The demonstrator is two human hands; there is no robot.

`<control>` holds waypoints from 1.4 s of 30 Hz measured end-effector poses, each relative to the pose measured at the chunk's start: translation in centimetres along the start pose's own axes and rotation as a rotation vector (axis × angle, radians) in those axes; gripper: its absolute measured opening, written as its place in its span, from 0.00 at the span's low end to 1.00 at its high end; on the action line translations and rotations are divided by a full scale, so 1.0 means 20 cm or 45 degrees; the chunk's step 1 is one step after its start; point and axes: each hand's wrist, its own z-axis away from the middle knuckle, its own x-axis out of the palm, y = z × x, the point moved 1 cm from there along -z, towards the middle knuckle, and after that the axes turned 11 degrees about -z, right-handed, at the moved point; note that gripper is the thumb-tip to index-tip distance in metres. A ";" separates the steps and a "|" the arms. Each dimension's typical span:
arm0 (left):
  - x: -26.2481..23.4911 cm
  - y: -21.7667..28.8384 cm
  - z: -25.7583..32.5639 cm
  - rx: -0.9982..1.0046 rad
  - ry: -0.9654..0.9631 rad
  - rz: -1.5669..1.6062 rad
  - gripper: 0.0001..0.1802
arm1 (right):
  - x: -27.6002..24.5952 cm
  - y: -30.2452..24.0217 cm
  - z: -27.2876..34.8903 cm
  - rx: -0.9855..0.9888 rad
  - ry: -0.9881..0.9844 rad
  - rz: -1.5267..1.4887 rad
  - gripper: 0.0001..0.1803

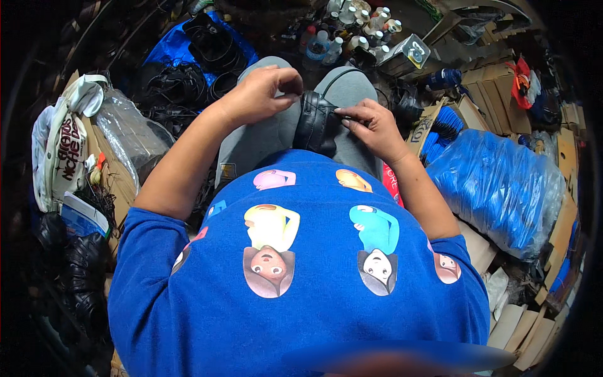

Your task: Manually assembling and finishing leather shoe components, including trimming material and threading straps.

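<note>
A black leather shoe (309,129) stands between my grey-clad knees, its lacing side up. My right hand (372,125) is at its right side, thumb and forefinger pinching a thin black lace (331,108) that runs across the top. At the shoe's left edge is my left hand (267,94), its fingers curled toward the thumb in a pinch. What those fingertips hold, if anything, is too small to make out. A dark cord (342,73) arches over my right knee (361,88).
Black shoes and straps (210,47) lie on a blue plastic sheet ahead. Several capped bottles (348,31) stand beyond my knees. To the right are a plastic-wrapped blue bundle (502,188) and cardboard pieces (493,94). A white bag (69,138) and more black shoes (85,270) are left.
</note>
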 end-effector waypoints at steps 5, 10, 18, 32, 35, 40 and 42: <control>-0.16 0.04 0.06 0.293 0.153 -0.802 0.05 | 0.01 -0.01 0.02 -0.021 0.050 0.033 0.13; -0.13 -0.03 0.09 -0.358 0.062 0.069 0.03 | 0.05 0.01 0.02 -0.100 0.055 0.200 0.13; 0.08 0.03 0.02 -0.164 0.130 0.719 0.07 | 0.00 0.07 -0.03 0.015 -0.040 -0.019 0.15; 0.11 0.08 0.02 -0.049 0.104 -0.411 0.09 | -0.01 0.12 -0.11 0.031 -0.133 0.010 0.14; 0.10 0.09 0.00 -0.033 0.066 -0.427 0.09 | -0.01 0.11 -0.11 0.068 -0.136 -0.022 0.14; 0.10 0.10 -0.02 0.007 0.034 -0.512 0.09 | -0.01 0.11 -0.11 0.056 -0.126 -0.018 0.14; 0.10 0.11 -0.02 0.056 0.039 -0.573 0.08 | -0.01 0.12 -0.11 0.061 -0.130 -0.025 0.14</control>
